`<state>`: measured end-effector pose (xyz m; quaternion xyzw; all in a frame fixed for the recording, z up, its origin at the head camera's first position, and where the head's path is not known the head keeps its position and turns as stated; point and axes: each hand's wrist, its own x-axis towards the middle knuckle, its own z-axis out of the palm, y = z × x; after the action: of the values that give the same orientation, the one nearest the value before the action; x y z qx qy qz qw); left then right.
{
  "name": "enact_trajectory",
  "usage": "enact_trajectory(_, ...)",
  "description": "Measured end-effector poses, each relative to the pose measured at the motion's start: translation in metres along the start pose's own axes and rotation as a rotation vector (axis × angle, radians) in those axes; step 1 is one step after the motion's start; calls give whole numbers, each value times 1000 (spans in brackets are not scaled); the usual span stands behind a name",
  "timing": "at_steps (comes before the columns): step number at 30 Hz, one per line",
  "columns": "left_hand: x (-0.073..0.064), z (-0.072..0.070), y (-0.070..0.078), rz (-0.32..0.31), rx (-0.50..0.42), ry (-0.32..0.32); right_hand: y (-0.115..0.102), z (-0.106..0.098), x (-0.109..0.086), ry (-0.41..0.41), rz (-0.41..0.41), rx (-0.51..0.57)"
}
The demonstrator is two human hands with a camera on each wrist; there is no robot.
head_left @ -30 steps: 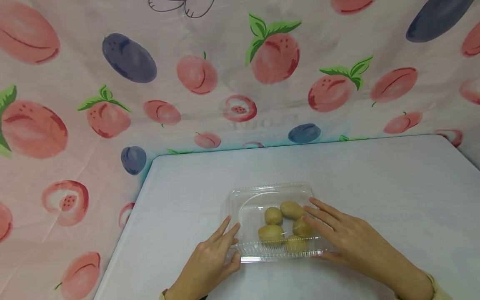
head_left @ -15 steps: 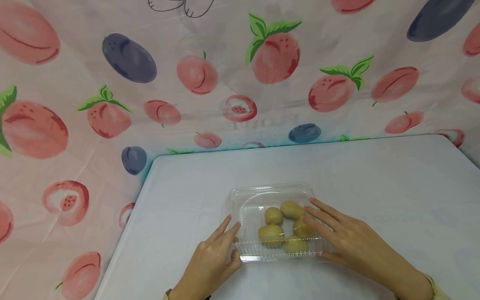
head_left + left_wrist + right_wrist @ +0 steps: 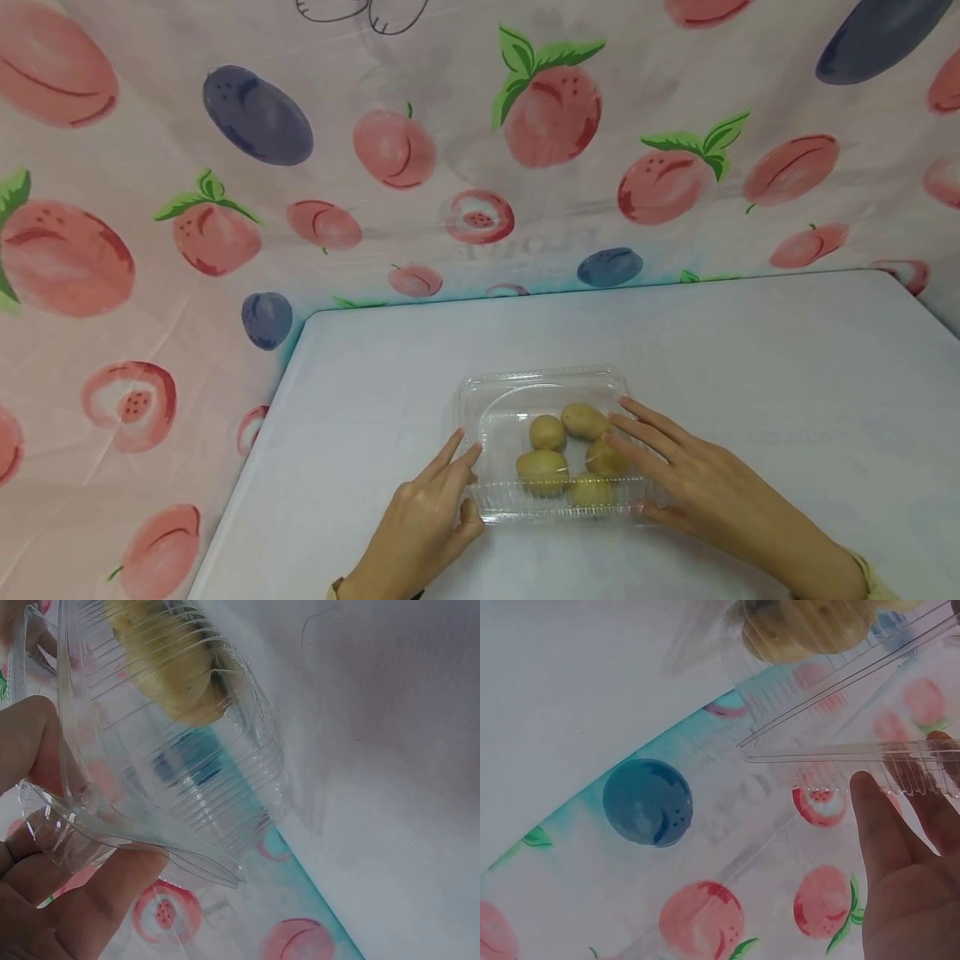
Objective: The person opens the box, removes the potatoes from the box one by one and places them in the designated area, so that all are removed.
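Note:
A clear plastic clamshell container [image 3: 506, 408] lies on the table with several yellowish potatoes [image 3: 542, 471] inside. My left hand [image 3: 420, 508] holds its left front corner, the thumb at the rim and the other fingers along the lid's side. In the left wrist view, that thumb [image 3: 120, 892] presses under the flange. My right hand [image 3: 701, 479] rests against the right side, fingers fairly straight over the lid. The right wrist view shows the lid and base rims [image 3: 817, 754] spread in a narrow V, with straight fingers [image 3: 877, 817] at the lid's edge.
The white tabletop [image 3: 375, 375] spreads around the container. Behind it and to the left hangs a pink cloth [image 3: 337, 83] printed with fruit, meeting the table along its back edge.
My thumbs have shifted slightly at the container's front corners, the right one drawing back a little from the front rim. The container and potatoes stay practically in place.

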<state>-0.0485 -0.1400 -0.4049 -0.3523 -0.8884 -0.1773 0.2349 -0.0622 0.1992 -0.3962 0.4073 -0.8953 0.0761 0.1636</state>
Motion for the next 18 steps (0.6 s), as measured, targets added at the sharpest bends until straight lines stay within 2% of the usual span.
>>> enact_trajectory(8,0,0,1,-42,-14,-18,2,2,-1,28,-21,10)
enact_trajectory(18,2,1,4,-83,-56,-2,3,2,-2,12,-21,1)
